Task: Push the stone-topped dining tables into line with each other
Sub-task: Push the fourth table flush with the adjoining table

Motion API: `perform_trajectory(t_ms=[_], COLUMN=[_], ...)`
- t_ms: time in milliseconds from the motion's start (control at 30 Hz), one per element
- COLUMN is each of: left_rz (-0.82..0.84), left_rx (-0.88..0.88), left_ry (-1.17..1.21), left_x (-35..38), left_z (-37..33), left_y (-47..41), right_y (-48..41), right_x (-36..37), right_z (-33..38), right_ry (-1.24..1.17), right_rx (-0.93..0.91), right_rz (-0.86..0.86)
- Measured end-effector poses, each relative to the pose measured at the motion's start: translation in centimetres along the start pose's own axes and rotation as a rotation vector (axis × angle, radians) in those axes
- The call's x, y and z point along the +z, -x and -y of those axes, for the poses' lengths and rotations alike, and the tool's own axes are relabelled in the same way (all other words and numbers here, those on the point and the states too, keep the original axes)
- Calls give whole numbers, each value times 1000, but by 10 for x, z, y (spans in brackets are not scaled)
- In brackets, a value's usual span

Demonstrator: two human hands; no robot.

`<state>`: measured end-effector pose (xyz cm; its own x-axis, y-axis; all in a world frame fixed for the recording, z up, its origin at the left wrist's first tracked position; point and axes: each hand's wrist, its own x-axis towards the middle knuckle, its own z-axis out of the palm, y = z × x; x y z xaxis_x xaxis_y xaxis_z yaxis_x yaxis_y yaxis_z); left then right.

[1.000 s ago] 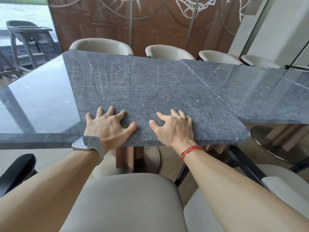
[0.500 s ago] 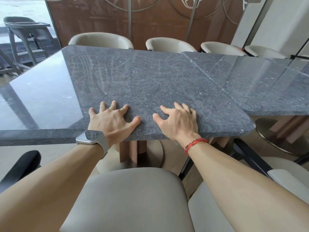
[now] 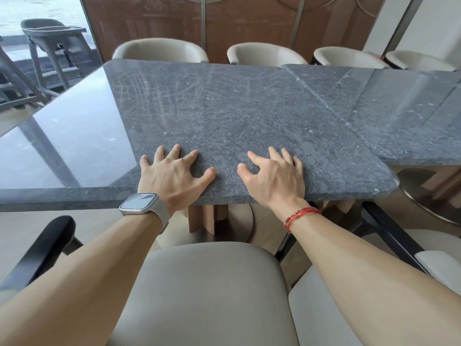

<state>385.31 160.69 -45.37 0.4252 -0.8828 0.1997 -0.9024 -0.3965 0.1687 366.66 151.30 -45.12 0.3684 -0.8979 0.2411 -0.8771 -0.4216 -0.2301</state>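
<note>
Two grey stone-topped dining tables meet along a slanting seam. The near table [image 3: 224,116] lies in front of me; the second table [image 3: 389,116] adjoins it on the right. The near table's front edge juts out closer to me than the second table's front edge. My left hand [image 3: 174,176], with a watch on the wrist, lies flat on the near table by its front edge, fingers spread. My right hand [image 3: 277,178], with a red bracelet, lies flat beside it, fingers spread. Neither hand grips anything.
A beige chair back [image 3: 212,290] stands between me and the table, with another beige chair [image 3: 324,315] at right and a black armrest [image 3: 42,248] at left. Several beige chairs [image 3: 159,49] line the far side. A wooden pedestal [image 3: 207,221] carries the near table. A high chair [image 3: 55,43] stands outside the window.
The view has moved slightly forward and down over the table. Both hands stay flat on the near table's front edge; the step between the two front edges looks about the same.
</note>
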Motion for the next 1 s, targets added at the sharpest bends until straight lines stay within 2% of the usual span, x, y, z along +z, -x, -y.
perform_trajectory(t_ms=[367,500,767,1000], left_rz=[-36,-141,-123,-230], left_rx=[20,46,-43,-5], left_ry=[76,15,-40,-62], left_x=[-9,-11,-5,-8], left_z=[1,16,42,50], left_y=[13,28,47,34], right_y=[2,4,11,12], right_x=[-14,-15,-9,2], right_z=[-8,-17,-21,-23], right_ry=[72,114,130,163], right_rx=[-96,-131,-98,-114], right_rz=[192,132,67,-14])
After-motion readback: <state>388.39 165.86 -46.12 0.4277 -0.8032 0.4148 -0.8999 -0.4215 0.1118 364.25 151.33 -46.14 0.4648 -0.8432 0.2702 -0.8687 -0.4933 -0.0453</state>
